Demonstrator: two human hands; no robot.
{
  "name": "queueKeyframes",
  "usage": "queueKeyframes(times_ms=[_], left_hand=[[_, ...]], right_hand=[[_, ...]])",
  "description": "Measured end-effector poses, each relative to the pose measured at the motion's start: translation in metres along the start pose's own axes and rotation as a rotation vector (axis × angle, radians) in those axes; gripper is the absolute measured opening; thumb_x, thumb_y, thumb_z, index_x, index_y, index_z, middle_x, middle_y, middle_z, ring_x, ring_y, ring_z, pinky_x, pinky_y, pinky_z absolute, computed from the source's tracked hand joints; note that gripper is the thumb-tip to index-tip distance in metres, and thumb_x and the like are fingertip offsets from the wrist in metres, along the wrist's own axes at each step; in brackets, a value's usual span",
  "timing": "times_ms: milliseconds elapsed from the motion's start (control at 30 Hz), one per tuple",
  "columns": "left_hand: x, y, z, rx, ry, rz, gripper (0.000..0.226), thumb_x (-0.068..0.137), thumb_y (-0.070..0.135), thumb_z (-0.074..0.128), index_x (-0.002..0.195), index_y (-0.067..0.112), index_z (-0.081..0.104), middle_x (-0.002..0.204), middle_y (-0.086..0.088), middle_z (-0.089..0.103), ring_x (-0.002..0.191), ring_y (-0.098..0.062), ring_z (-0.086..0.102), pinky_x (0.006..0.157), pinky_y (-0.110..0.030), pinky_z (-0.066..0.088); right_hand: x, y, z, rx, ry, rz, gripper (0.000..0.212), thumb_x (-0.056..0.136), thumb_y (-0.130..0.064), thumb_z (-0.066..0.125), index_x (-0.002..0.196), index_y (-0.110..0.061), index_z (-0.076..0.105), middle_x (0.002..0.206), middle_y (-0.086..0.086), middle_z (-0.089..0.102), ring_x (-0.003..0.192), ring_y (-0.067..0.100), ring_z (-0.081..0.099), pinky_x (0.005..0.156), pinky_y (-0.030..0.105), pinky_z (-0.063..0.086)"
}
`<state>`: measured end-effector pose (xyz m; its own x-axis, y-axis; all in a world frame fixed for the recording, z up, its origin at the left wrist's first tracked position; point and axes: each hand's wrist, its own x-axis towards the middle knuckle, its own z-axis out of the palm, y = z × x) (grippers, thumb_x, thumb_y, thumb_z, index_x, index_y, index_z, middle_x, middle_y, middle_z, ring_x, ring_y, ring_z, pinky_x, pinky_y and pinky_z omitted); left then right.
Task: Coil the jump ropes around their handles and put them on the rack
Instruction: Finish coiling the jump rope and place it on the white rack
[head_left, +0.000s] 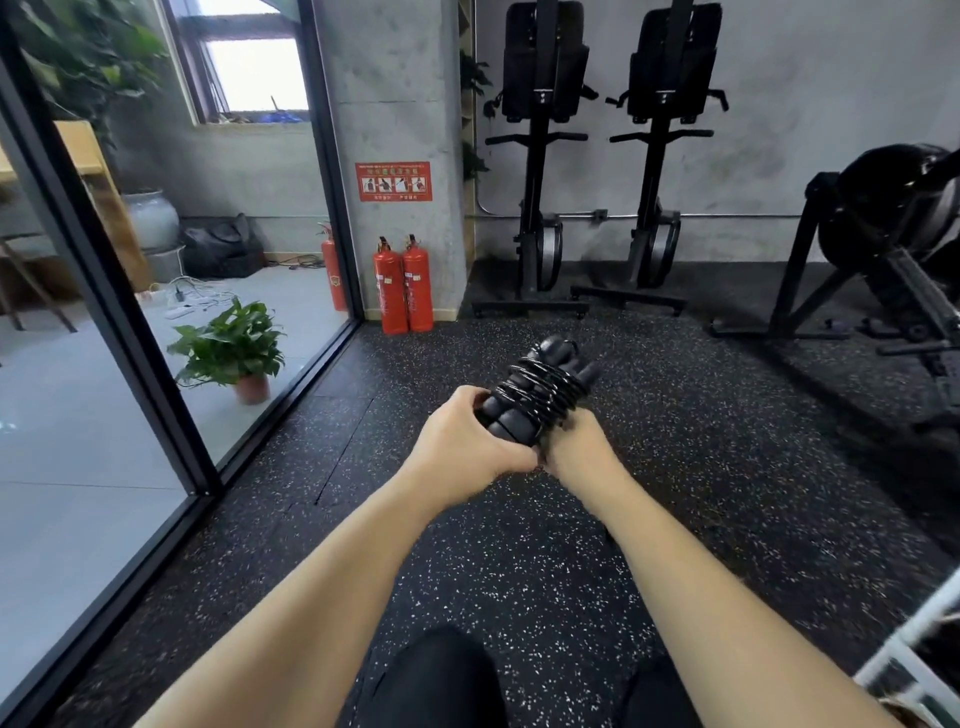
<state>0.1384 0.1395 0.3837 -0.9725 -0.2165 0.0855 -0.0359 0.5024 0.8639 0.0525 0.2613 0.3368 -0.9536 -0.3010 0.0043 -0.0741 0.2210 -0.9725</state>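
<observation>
A black jump rope (540, 392) is held in front of me above the speckled floor, its cord wound in several turns around the two black handles. My left hand (467, 441) grips the near ends of the handles from the left. My right hand (576, 449) holds the bundle from below on the right, fingers curled under the coils. The far handle ends stick out past the coils. A white rack frame (906, 660) shows only partly at the lower right corner.
Two red fire extinguishers (402, 286) stand by a concrete pillar ahead. A glass wall (156, 364) with a potted plant (234, 348) behind it runs along the left. Black rowing machines (540, 156) and other gym equipment (893, 249) stand against the back and right.
</observation>
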Motion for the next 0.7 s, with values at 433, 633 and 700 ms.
queueKeyframes(times_ms=[433,633,700], left_hand=[[0.032,-0.048,0.048,-0.034,-0.047,-0.175,0.053,0.054,0.038,0.086,0.097,0.027,0.057,0.087,0.007,0.071,0.077,-0.012,0.067,0.069,-0.035,0.057],[0.044,-0.078,0.056,-0.238,-0.193,-0.232,0.048,0.064,0.018,0.087,0.105,0.02,0.061,0.094,-0.001,0.075,0.081,-0.017,0.071,0.081,-0.047,0.061],[0.047,-0.087,0.065,-0.228,-0.138,-0.233,0.044,0.067,0.018,0.085,0.103,0.018,0.061,0.092,-0.006,0.074,0.076,-0.017,0.068,0.077,-0.045,0.06]], right_hand=[[-0.007,0.029,-0.015,0.322,-0.161,0.025,0.017,0.094,-0.019,0.06,0.097,-0.004,0.068,0.068,-0.005,0.07,0.049,-0.001,0.058,0.043,0.009,0.039],[0.014,0.055,-0.018,0.27,-0.215,0.087,0.018,0.092,-0.025,0.061,0.094,-0.011,0.071,0.087,0.007,0.075,0.075,0.02,0.065,0.065,0.03,0.052],[0.021,0.062,-0.015,0.295,-0.245,0.107,0.017,0.094,-0.021,0.058,0.096,-0.009,0.069,0.082,0.003,0.075,0.071,0.011,0.068,0.062,0.023,0.055]])
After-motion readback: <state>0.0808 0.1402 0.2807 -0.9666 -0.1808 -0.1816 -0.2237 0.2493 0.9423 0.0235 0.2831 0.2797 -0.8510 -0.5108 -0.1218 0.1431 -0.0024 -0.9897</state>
